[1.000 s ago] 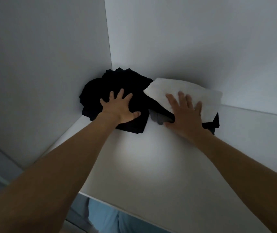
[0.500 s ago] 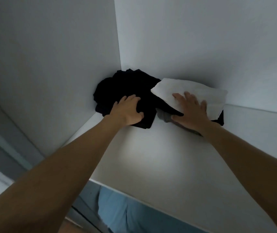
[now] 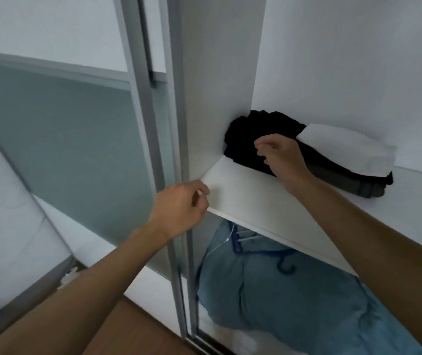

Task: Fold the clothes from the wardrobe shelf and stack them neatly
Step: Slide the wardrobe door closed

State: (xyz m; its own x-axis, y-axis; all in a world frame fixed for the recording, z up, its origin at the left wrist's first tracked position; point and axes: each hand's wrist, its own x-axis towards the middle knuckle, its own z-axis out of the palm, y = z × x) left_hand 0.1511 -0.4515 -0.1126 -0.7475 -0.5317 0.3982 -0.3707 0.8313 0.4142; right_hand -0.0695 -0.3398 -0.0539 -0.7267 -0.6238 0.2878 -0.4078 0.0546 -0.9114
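A heap of clothes lies in the back left corner of the white wardrobe shelf (image 3: 253, 201). It is made of a crumpled black garment (image 3: 243, 134), a white garment (image 3: 345, 147) draped over its right part, and a dark grey piece (image 3: 345, 181) at the bottom right. My right hand (image 3: 281, 160) rests on the front of the black garment with its fingers curled into the cloth. My left hand (image 3: 179, 208) is off the heap, at the shelf's front left corner. Its fingers are curled and hold nothing.
The wardrobe's side panel (image 3: 217, 85) and a sliding door with a grey metal frame (image 3: 148, 119) stand to the left. Below the shelf a light blue garment (image 3: 294, 303) hangs on a blue hanger (image 3: 284, 263). Wooden floor (image 3: 133, 329) shows at the bottom.
My left hand came off the black garment and drew back to the shelf's front edge. My right hand moved left from the white garment onto the black one. The view pulled back and turned left.
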